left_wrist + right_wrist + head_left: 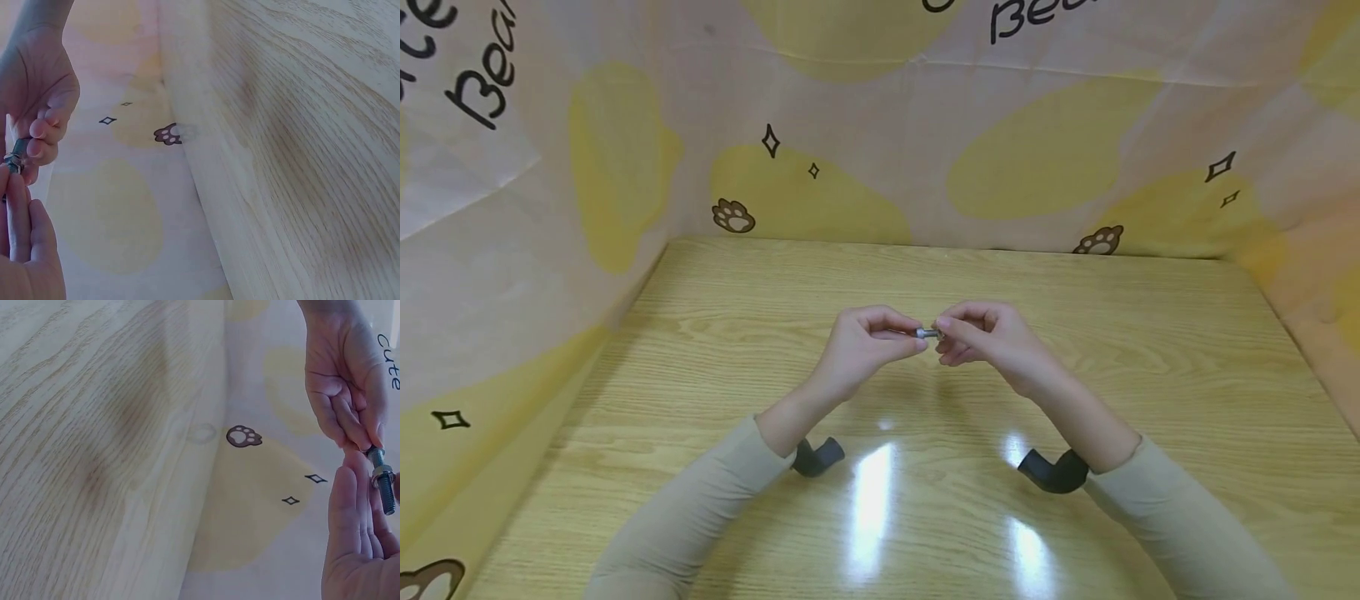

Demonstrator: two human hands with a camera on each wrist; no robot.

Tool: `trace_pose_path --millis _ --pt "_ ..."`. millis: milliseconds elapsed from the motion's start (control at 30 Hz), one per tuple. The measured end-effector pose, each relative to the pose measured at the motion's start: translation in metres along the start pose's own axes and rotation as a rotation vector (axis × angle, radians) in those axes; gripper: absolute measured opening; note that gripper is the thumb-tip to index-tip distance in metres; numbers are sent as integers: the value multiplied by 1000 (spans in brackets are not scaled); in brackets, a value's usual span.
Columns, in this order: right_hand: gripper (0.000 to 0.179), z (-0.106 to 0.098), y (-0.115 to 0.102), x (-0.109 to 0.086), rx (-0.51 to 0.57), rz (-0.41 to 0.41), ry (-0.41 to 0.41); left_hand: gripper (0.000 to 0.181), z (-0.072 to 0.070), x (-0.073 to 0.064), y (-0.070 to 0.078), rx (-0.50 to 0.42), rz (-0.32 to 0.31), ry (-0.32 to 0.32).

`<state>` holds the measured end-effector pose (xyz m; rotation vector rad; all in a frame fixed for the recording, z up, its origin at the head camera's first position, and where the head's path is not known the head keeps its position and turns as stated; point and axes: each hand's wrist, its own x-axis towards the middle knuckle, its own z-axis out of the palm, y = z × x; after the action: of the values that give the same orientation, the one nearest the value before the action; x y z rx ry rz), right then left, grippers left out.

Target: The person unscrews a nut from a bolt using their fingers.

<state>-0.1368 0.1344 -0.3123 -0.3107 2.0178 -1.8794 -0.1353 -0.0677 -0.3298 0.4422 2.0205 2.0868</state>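
Bolt (pixel 929 333) with a nut (pixel 382 477) on its shank, held up over a wood-grain table (pixel 700 350)

Small, grey and metallic, the bolt lies nearly level, just off the head view's centre toward 4 o'clock. The left hand (pixel 865 346), at the bolt's 9 o'clock, pinches one end, partly hidden by its fingertips. The right hand (pixel 996 337), at 3 o'clock, has thumb and fingertips closed about the nut, its other fingers bent; the threaded tip sticks out past the nut.

The metal is probably light, rigid and hard to damage, though it may slip from a fingertip grip. The end in the left fingers seems best for steadying; the nut's rim suits turning.

At 12 o'clock, well beyond both hands, the table's far edge meets a printed cloth (pixel 835 200), which also hangs along 9 and 3 o'clock. Wood surface spreads between, leaving room to move; dark curved pieces (pixel 1054 472) toward 5 and 7 o'clock could catch on things.
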Motion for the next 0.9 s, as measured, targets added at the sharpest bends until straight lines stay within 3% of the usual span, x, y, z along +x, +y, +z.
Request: trace_pose_path --millis 167,333,500,633,900 --pt "12 0 0 -1 15 -30 -3 20 -1 -1 0 -3 -1 -13" --pt "25 -2 1 -3 -24 -69 -15 20 0 -1 0 12 -4 -2" --pt "22 -1 2 -2 -20 -39 6 20 1 -1 1 13 -8 5" --pt "9 -2 1 -2 33 -18 -4 19 1 -1 2 3 -2 -5" --pt "19 -1 -2 -4 31 -20 -10 20 2 -2 2 -5 2 -13"
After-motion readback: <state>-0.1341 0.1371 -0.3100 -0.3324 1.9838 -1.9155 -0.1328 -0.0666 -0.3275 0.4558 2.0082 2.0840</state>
